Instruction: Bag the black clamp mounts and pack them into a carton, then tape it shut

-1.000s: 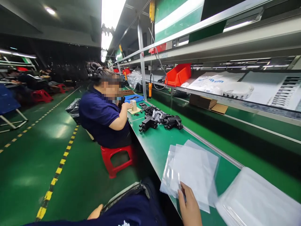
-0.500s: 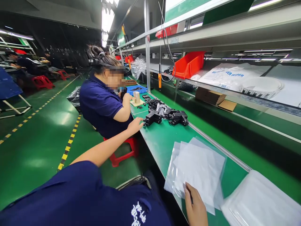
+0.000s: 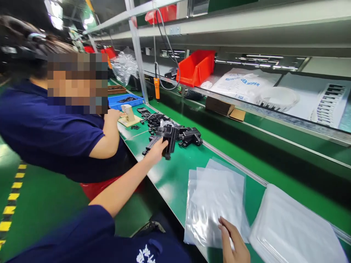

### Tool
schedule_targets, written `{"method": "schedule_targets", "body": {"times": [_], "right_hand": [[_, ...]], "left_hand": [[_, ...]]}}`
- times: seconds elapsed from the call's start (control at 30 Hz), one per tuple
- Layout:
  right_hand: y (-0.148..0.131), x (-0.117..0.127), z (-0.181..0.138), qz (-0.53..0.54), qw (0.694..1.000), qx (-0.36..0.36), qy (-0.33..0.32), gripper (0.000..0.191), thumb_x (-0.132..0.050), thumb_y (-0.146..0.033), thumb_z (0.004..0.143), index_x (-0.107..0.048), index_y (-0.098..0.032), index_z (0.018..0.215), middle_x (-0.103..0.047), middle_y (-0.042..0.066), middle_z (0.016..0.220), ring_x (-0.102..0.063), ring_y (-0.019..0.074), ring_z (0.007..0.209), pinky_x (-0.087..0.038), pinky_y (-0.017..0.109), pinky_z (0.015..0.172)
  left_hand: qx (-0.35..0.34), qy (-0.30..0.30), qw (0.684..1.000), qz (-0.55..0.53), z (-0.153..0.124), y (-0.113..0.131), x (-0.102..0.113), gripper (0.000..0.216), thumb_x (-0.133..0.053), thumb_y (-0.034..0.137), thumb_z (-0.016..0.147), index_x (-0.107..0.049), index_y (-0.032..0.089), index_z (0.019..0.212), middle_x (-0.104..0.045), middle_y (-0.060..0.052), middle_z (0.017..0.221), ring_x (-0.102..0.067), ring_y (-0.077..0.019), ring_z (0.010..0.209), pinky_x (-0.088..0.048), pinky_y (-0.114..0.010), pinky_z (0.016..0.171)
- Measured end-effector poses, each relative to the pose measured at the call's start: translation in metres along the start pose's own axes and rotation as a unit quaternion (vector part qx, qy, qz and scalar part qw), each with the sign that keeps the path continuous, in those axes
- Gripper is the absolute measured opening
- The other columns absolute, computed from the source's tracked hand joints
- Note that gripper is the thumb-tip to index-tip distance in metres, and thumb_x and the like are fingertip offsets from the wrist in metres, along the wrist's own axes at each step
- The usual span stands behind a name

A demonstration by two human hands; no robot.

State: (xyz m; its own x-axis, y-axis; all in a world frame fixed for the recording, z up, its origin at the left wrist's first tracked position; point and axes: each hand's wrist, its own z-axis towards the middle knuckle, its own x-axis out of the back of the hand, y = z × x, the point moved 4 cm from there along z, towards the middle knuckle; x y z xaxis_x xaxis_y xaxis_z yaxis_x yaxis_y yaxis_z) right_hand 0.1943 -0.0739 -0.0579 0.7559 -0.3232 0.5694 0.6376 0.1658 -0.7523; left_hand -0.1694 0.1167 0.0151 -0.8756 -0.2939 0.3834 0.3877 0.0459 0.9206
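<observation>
My left hand [image 3: 157, 152] is closed around a black plastic part [image 3: 170, 140] with a ribbed top, tilted just above the green bench [image 3: 175, 186]. Similar black parts [image 3: 190, 137] lie behind and beside it in a heap. At the near edge, my right hand [image 3: 235, 243] rests by the lower corner of several overlapping clear plastic bags [image 3: 216, 197]. Its thumb and fingers curve with a small gap between them, and I make out nothing held there. A thicker stack of white translucent bags [image 3: 296, 226] lies to the right of this hand.
A co-worker in a navy shirt [image 3: 63, 146] sits close on the left, arm at a small beige fixture [image 3: 128, 115]. Behind are a blue tray [image 3: 123, 102] and an orange hanging tool [image 3: 156, 87]. A shelf above the bench carries a red bin [image 3: 196, 69] and wiper packs [image 3: 238, 84].
My left hand has taken hold of a black part and lifted it off the bench. The view has turned and come nearer the co-worker. My right hand stays by the bags.
</observation>
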Motion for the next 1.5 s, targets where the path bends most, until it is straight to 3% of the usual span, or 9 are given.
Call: {"method": "schedule_targets", "body": {"times": [0.07,0.2,0.43,0.63,0.73,0.9,1.1,1.23,1.5], "right_hand": [[-0.03,-0.003,0.013,-0.025,0.994,0.108,0.004,0.032,-0.047,-0.041,0.095,-0.064,-0.026,0.118,-0.069,0.007,0.118,-0.068,0.0281,0.107,-0.061,0.041,0.083],[-0.07,-0.009,0.034,-0.113,0.975,0.192,-0.012,0.067,-0.054,-0.044,0.092,-0.032,-0.02,0.15,-0.051,0.018,0.142,-0.055,0.0344,0.127,-0.057,0.051,0.092],[-0.054,0.035,0.017,-0.188,0.965,0.175,-0.059,0.072,-0.052,-0.045,0.095,-0.02,-0.021,0.155,-0.064,0.015,0.118,-0.068,0.0273,0.099,-0.06,0.037,0.071],[-0.041,0.062,0.01,-0.161,0.95,0.208,-0.166,0.053,-0.056,-0.049,0.092,-0.05,-0.026,0.14,-0.066,0.013,0.118,-0.066,0.0266,0.093,-0.056,0.041,0.078],[-0.009,0.071,0.012,0.038,0.997,-0.02,-0.067,0.061,-0.043,-0.069,0.09,-0.064,-0.021,0.12,-0.069,0.011,0.096,-0.066,0.0237,0.085,-0.056,0.04,0.076],[0.031,0.045,-0.005,0.351,0.878,-0.316,-0.078,0.054,-0.046,-0.069,0.088,-0.062,-0.018,0.095,-0.049,-0.005,0.051,-0.034,0.0085,0.038,-0.036,0.024,0.039],[0.009,0.073,0.001,0.123,0.99,-0.052,-0.037,0.021,-0.053,-0.038,0.094,-0.063,-0.023,0.105,-0.065,0.003,0.083,-0.062,0.0171,0.074,-0.052,0.031,0.068],[-0.004,0.094,-0.005,-0.025,0.985,0.166,-0.028,0.027,-0.051,-0.023,0.095,-0.057,-0.025,0.122,-0.067,0.007,0.102,-0.064,0.0201,0.091,-0.055,0.035,0.077],[0.026,0.095,-0.015,0.024,0.995,0.031,0.093,0.031,-0.06,-0.023,0.09,-0.057,-0.023,0.121,-0.062,0.011,0.111,-0.063,0.0217,0.103,-0.057,0.038,0.08]], "left_hand": [[0.001,-0.092,0.99,-0.105,-0.04,-0.004,-0.051,0.05,-0.047,0.051,0.095,-0.057,0.01,0.122,-0.072,-0.011,0.102,-0.066,-0.0244,0.099,-0.051,-0.04,0.091],[0.1,-0.302,0.846,-0.427,-0.129,0.0,-0.142,0.052,-0.081,0.049,0.068,-0.068,0.014,0.104,-0.072,-0.012,0.102,-0.065,-0.0291,0.104,-0.047,-0.044,0.097],[0.181,-0.544,0.685,-0.451,-0.153,0.027,-0.145,0.055,-0.08,0.041,0.066,-0.069,0.013,0.112,-0.071,-0.011,0.104,-0.066,-0.0225,0.087,-0.051,-0.031,0.077],[0.057,-0.468,0.858,-0.202,-0.149,0.031,-0.158,0.059,-0.069,0.06,0.076,-0.062,0.013,0.111,-0.066,-0.009,0.103,-0.06,-0.022,0.092,-0.046,-0.029,0.078],[-0.042,-0.405,0.902,-0.143,-0.157,0.036,-0.159,0.068,-0.06,0.072,0.076,-0.058,0.014,0.112,-0.064,-0.009,0.102,-0.058,-0.0242,0.095,-0.046,-0.033,0.082],[-0.148,-0.419,0.895,-0.042,-0.16,0.045,-0.149,0.075,-0.064,0.072,0.071,-0.054,0.017,0.12,-0.063,-0.007,0.103,-0.06,-0.0251,0.092,-0.047,-0.034,0.08],[-0.026,-0.436,0.892,-0.117,-0.161,0.036,-0.168,0.075,-0.061,0.074,0.073,-0.057,0.016,0.121,-0.066,-0.01,0.106,-0.061,-0.0262,0.098,-0.048,-0.035,0.085],[0.116,-0.516,0.818,-0.226,-0.173,0.03,-0.185,0.08,-0.063,0.076,0.071,-0.06,0.011,0.118,-0.068,-0.014,0.1,-0.064,-0.0252,0.09,-0.051,-0.034,0.078],[-0.357,-0.469,0.805,-0.064,-0.177,0.072,-0.158,0.066,-0.072,0.036,0.08,-0.043,0.023,0.138,-0.064,-0.013,0.128,-0.058,-0.0269,0.122,-0.037,-0.048,0.11]]}}
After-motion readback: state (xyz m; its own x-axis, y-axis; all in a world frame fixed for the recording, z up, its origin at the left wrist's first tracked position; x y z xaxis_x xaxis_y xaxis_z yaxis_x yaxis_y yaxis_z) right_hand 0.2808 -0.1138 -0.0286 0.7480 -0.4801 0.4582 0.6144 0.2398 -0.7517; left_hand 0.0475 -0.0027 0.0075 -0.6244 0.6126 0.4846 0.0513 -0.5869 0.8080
